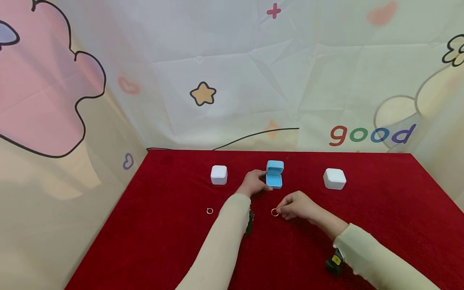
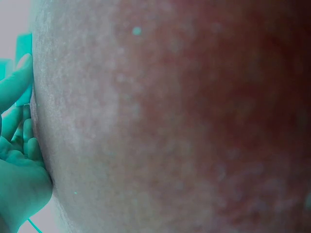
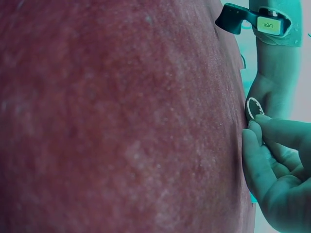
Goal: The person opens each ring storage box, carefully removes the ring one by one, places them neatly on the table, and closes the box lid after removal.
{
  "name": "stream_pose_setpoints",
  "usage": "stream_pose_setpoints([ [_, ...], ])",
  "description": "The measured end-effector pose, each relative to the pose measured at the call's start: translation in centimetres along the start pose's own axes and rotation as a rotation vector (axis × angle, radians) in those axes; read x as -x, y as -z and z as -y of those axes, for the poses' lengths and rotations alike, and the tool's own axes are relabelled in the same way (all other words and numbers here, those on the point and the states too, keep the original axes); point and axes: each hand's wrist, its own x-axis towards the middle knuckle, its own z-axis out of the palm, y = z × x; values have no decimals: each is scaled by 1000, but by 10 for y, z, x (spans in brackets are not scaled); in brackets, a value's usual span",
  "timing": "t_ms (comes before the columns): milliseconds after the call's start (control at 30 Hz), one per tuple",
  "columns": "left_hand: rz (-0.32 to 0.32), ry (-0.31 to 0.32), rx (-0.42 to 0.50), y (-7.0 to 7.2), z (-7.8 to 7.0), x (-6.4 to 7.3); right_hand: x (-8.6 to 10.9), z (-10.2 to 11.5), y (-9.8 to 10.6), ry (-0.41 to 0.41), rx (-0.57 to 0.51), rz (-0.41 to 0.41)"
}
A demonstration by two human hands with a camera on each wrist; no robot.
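A person's right hand pinches a thin, pale, metal-looking ring by its edge, leaving the loop exposed; beyond, the left hand grips an open, light-blue hinged box, apparently steadying it on the red, cloth-covered surface.

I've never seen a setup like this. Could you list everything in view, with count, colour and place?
Red cloth: 1, red, spread across the foreground
Backdrop: 1, pale with cartoon prints and "good", behind the red cloth
Blue box: 1, light blue, open, towards the red cloth's far edge
White boxes: 2, white, left and right of the blue box
Held ring: 1, pale, pinched by the right hand
Loose ring: 1, pale, left of the left sleeve
Wrist cameras: 2, black, one per wrist
Sleeves: 2, cream, on the forearms
Left hand: 1, bare, holding the blue box
Right hand: 1, bare, at the held ring
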Motion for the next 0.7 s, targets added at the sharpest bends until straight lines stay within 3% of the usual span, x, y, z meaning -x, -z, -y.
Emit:
stream_pose_setpoints([
  [700, -3, 0, 26, 0, 0, 1, -6, -1, -6, -35, 100, -27],
])
